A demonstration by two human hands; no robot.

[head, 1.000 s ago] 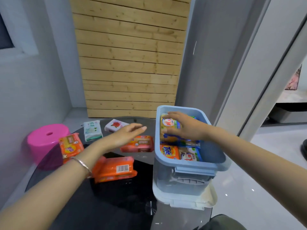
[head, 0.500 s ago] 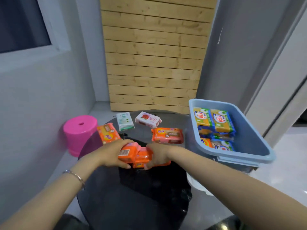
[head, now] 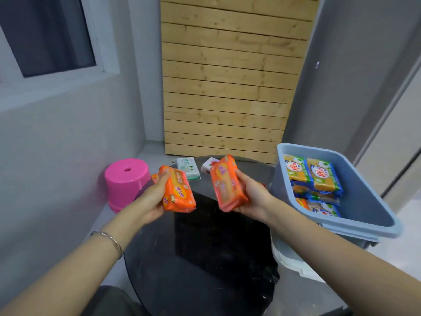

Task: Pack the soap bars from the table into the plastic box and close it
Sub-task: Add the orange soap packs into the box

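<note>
Soap bars (head: 178, 190) (head: 226, 184) now lifted apart; hands (head: 148, 201) (head: 252, 197) apparently hold one each.

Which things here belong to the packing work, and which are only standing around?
Belong to the job:
- orange soap pack in the left hand
- orange soap pack in the right hand
- white-green soap pack on the table
- blue plastic box, partly filled

Just there:
- pink stool
- wooden panel
</note>
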